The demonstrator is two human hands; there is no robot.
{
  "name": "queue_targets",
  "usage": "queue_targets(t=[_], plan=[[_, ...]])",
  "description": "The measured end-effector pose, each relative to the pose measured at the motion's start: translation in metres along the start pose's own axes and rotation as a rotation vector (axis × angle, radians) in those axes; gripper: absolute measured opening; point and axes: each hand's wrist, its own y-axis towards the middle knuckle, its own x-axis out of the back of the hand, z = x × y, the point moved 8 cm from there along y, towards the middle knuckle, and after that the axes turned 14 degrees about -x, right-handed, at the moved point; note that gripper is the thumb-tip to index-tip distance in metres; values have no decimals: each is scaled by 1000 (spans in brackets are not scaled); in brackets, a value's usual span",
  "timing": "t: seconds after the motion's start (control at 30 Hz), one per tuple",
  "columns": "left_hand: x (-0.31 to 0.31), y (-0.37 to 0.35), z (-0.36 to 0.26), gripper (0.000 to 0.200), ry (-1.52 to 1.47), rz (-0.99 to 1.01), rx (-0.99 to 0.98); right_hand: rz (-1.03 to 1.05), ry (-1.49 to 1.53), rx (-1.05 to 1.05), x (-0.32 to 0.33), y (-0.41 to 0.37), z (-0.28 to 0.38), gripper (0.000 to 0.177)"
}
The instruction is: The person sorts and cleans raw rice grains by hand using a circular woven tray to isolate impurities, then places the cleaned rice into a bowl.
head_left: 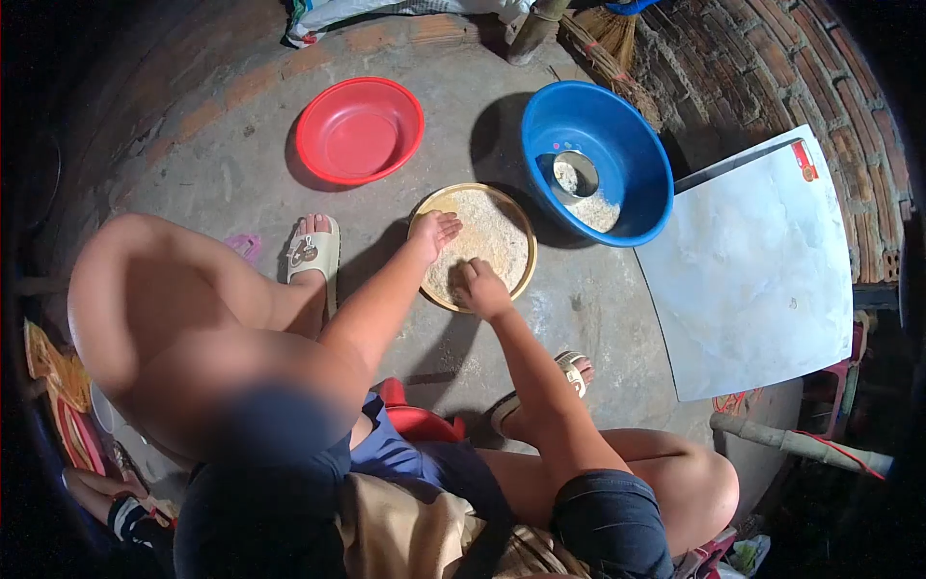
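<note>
A round tray with a tan rim (530, 237) lies on the floor between my feet, spread with pale, grain-like material (492, 227). My left hand (436, 234) is at the tray's left side, fingers stretched out and nothing in it. Over the lower middle of the tray, my right hand (485, 288) bends its fingers down to the grain, with thumb and fingers apart. Whether its fingertips touch any single piece is too small to tell.
A red basin (360, 131) stands beyond the tray to the left. To the right, a blue basin (644, 159) contains a metal bowl (576, 174) and more grain. A pale sheet (757, 270) lies farther right, near a brick wall (772, 58) and a bamboo pole (801, 444).
</note>
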Motion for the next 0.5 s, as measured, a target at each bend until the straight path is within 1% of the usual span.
queue_targets(t=[0.03,0.07,0.13,0.2,0.23,0.27,0.33,0.37,0.4,0.47,0.5], plan=[[2,2,2,38,-9,3,-7,6,57,-91,2,-3,2,27],[1,3,3,38,9,18,-18,-18,66,-91,1,-3,1,27],[6,11,11,36,-37,-28,-25,8,205,-289,-13,10,-25,20],[0,0,18,32,-37,-81,47,-122,233,-355,0,22,-38,17],[-4,-1,25,30,-9,-58,72,-284,271,-412,13,27,-40,14],[-7,0,30,28,15,-36,97,-297,280,-403,15,35,-36,14],[-19,5,42,25,94,138,183,-368,362,-264,43,45,-8,14],[-16,9,42,23,57,52,152,-325,310,-205,50,52,7,16],[-21,4,35,23,56,54,148,-327,310,-202,54,53,16,16],[-43,-12,16,23,-30,142,166,-465,234,-213,67,49,27,19],[-42,-7,7,24,-32,147,107,-442,189,-187,61,46,27,23]])
